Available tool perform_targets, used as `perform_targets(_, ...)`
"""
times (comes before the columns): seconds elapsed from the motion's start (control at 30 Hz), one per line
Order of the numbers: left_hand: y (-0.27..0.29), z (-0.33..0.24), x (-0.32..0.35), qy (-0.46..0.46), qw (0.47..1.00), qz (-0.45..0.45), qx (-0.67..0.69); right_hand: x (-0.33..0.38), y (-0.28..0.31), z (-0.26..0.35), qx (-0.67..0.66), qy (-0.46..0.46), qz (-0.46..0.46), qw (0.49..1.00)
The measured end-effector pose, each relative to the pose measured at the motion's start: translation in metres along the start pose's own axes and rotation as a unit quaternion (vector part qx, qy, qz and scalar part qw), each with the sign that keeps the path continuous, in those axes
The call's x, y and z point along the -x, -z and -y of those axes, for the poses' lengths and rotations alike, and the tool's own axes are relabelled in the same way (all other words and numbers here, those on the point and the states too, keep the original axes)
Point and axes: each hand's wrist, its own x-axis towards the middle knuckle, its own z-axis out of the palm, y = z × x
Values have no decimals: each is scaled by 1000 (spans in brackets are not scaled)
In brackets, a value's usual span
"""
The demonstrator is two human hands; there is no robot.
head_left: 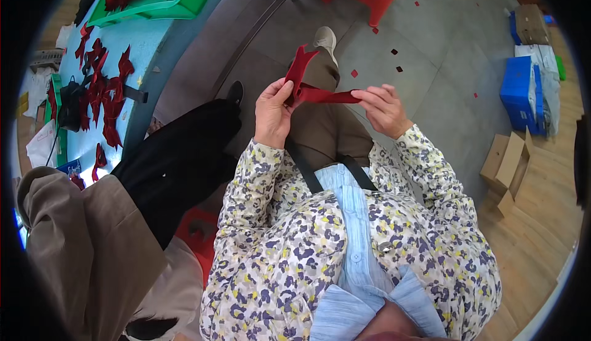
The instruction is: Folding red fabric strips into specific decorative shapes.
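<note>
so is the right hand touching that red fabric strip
Touching: the head view shows the right hand pinching one end of the red fabric strip; the left hand grips the other.

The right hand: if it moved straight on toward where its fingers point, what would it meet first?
Probably the left hand, since the right hand points along the red fabric strip toward it; depth is unclear.

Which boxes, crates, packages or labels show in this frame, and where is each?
Cardboard box: floor at right, brown, flaps open.
Blue crate: floor, right edge, rectangular.
Second cardboard box: upper right, brown, closed.
Green tray: blue table, upper left, holding red pieces.
No screens or signs visible.
</note>
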Motion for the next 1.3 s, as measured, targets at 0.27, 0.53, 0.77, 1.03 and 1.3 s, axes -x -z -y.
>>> perform_targets(0.27, -2, 12, -10, -30, 998, 48, -26, -32, -3, 11, -84, -131, 18, 988)
perform_targets(0.53, -65, 20, 2, -75, 966, 152, -197, -52, 8, -24, -513, -270, 66, 812)
perform_targets(0.77, -62, 23, 9, -277, 880, 209, -325, -55, 14, -26, -363, -190, -35, 911)
perform_targets(1.03, -55, 15, 23, -456, 714, 226, -480, -56, 15, -21, -163, -32, -125, 978)
perform_targets(1.3, -46, 17, 25, -599, 565, 213, -526, -41, 11, -19, -148, -20, -100, 984)
